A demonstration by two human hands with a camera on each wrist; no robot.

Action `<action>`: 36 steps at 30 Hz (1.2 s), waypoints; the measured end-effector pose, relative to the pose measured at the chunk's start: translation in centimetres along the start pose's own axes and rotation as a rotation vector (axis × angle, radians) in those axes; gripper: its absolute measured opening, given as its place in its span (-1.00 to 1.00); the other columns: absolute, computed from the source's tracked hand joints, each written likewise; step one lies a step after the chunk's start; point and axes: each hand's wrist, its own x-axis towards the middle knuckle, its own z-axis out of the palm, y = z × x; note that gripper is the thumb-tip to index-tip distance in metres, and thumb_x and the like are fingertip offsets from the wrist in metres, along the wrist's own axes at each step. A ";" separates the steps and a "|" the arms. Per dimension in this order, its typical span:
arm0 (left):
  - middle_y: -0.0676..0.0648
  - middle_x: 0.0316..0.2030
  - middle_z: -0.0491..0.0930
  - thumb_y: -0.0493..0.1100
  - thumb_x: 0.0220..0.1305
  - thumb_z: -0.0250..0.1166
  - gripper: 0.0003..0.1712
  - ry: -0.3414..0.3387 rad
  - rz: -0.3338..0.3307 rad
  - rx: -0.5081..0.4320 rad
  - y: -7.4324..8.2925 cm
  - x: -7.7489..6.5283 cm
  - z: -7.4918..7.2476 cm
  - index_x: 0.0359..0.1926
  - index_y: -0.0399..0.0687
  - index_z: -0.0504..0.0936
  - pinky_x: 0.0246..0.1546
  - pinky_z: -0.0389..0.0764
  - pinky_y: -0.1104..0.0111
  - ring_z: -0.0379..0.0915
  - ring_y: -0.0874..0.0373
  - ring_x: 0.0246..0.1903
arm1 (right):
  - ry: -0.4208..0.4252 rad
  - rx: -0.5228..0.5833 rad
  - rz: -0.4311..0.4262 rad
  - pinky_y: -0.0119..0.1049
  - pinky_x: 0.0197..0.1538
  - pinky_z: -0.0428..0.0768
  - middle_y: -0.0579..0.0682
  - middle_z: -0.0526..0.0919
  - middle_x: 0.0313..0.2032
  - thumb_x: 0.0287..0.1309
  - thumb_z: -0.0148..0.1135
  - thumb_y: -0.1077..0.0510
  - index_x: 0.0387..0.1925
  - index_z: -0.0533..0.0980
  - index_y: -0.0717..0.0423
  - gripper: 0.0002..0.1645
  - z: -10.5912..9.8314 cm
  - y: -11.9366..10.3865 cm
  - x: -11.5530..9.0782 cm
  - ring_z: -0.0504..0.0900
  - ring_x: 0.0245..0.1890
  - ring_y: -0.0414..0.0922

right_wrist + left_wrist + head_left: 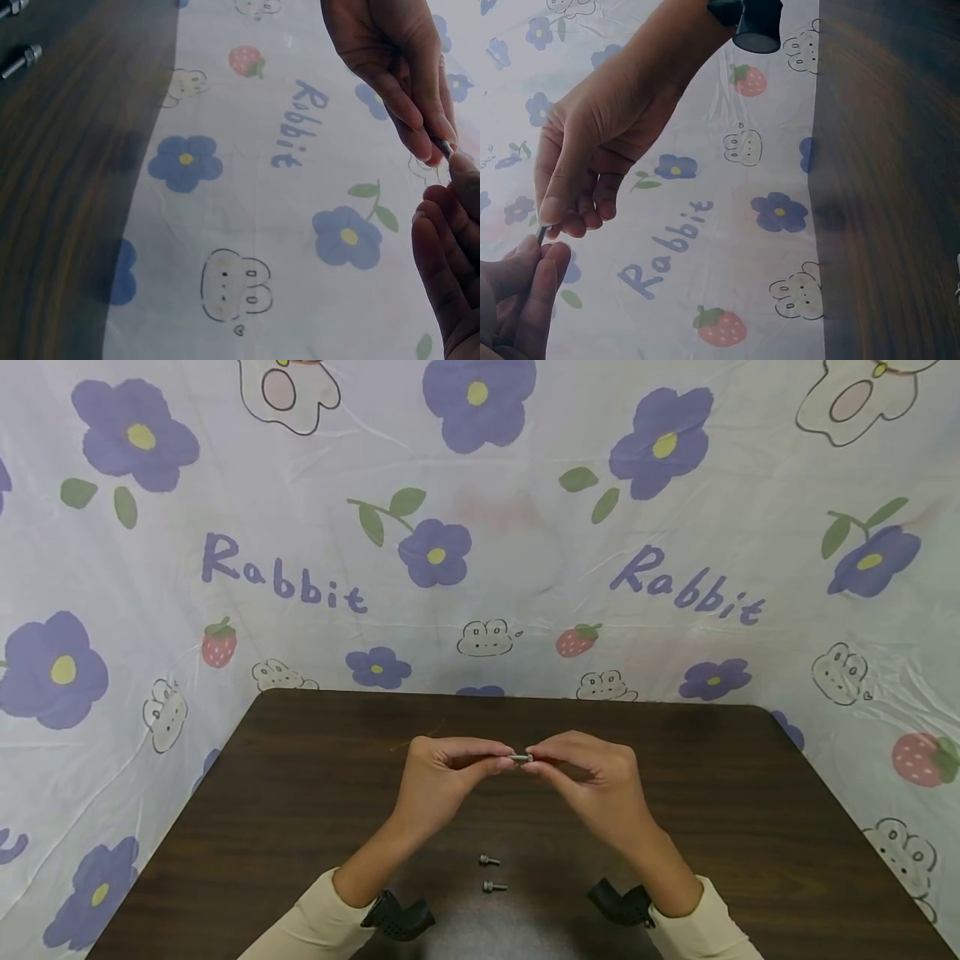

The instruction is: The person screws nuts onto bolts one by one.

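Observation:
Fingertips of both hands meet on a small metal bolt [521, 758], held level above the dark table. My left hand [437, 782] pinches one end between thumb and fingers, and my right hand [600, 783] pinches the other. In the left wrist view the bolt [542, 233] is a thin dark shaft between the two sets of fingertips. The right wrist view shows its shaft [442, 145] largely covered by fingers. Nearer me on the table lie two more bolts, one [489, 860] behind the other [495, 887].
The brown wooden table [315, 827] ends at a pale cloth backdrop [525, 568] printed with flowers and rabbits. A black wrist camera mount [403, 918] sits at the left sleeve, another mount [621, 902] at the right.

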 end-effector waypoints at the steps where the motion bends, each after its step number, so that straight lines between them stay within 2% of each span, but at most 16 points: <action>1: -0.05 -0.29 0.79 -0.31 0.22 0.46 -0.89 -0.001 0.003 0.001 0.0 0.0 0.0 -0.22 -0.19 0.83 -0.28 0.76 0.22 0.77 0.08 -0.30 | -0.007 -0.012 -0.012 -0.44 -0.22 0.68 -0.05 0.78 -0.29 -0.18 0.56 0.51 -0.23 0.75 0.17 -0.60 -0.1 0.0 0.1 0.75 -0.33 -0.14; 7: -0.05 -0.29 0.79 -0.32 0.20 0.47 -0.89 -0.003 0.030 0.027 0.2 -0.1 0.0 -0.23 -0.19 0.83 -0.30 0.76 0.24 0.77 0.11 -0.31 | -0.035 -0.077 -0.058 -0.46 -0.21 0.67 -0.06 0.77 -0.29 -0.10 0.57 0.41 -0.22 0.74 0.14 -0.67 -0.4 -0.3 0.2 0.73 -0.33 -0.16; 12: -0.04 -0.30 0.79 -0.31 0.19 0.48 -0.90 -0.006 0.052 0.058 0.3 -0.1 0.1 -0.25 -0.23 0.82 -0.36 0.75 0.29 0.76 0.14 -0.34 | -0.043 -0.079 -0.077 -0.46 -0.21 0.67 -0.04 0.77 -0.31 -0.14 0.58 0.42 -0.22 0.74 0.16 -0.65 -0.5 -0.4 0.3 0.73 -0.35 -0.15; 21: -0.03 -0.32 0.79 -0.32 0.18 0.48 -0.92 -0.007 0.063 0.076 0.2 -0.2 0.1 -0.27 -0.19 0.83 -0.40 0.74 0.31 0.76 0.16 -0.36 | -0.090 -0.053 -0.002 -0.48 -0.18 0.67 -0.02 0.77 -0.33 0.06 0.51 0.34 -0.27 0.74 0.16 -0.84 -0.5 -0.4 0.1 0.75 -0.34 -0.12; 25: -0.05 -0.32 0.79 -0.33 0.17 0.49 -0.91 -0.005 0.077 0.080 0.2 -0.2 0.1 -0.27 -0.21 0.83 -0.38 0.75 0.30 0.76 0.16 -0.36 | -0.114 -0.045 0.020 -0.49 -0.22 0.65 -0.05 0.76 -0.33 0.11 0.48 0.36 -0.27 0.72 0.13 -0.86 -0.3 -0.3 0.0 0.71 -0.37 -0.17; 29: -0.06 -0.32 0.79 -0.34 0.15 0.49 -0.90 -0.004 0.084 0.094 0.2 -0.3 0.0 -0.26 -0.21 0.83 -0.40 0.74 0.33 0.76 0.17 -0.35 | -0.152 -0.031 0.048 -0.52 -0.30 0.58 -0.11 0.72 -0.33 0.26 0.39 0.27 -0.26 0.69 0.11 -0.96 -0.1 -0.3 -0.2 0.61 -0.41 -0.25; 32: -0.06 -0.31 0.79 -0.34 0.16 0.48 -0.90 -0.005 0.082 0.097 0.2 -0.3 0.0 -0.26 -0.21 0.83 -0.41 0.73 0.34 0.76 0.17 -0.35 | -0.142 -0.042 0.050 -0.52 -0.28 0.60 -0.12 0.72 -0.32 0.22 0.42 0.28 -0.25 0.70 0.09 -0.93 0.1 -0.4 -0.2 0.64 -0.40 -0.26; 36: -0.06 -0.31 0.79 -0.34 0.17 0.48 -0.90 -0.001 0.073 0.093 0.2 -0.3 0.0 -0.26 -0.25 0.82 -0.38 0.74 0.31 0.76 0.17 -0.34 | -0.093 -0.059 0.040 -0.49 -0.22 0.66 -0.10 0.76 -0.30 0.05 0.52 0.37 -0.26 0.72 0.10 -0.79 0.2 -0.5 0.0 0.72 -0.34 -0.22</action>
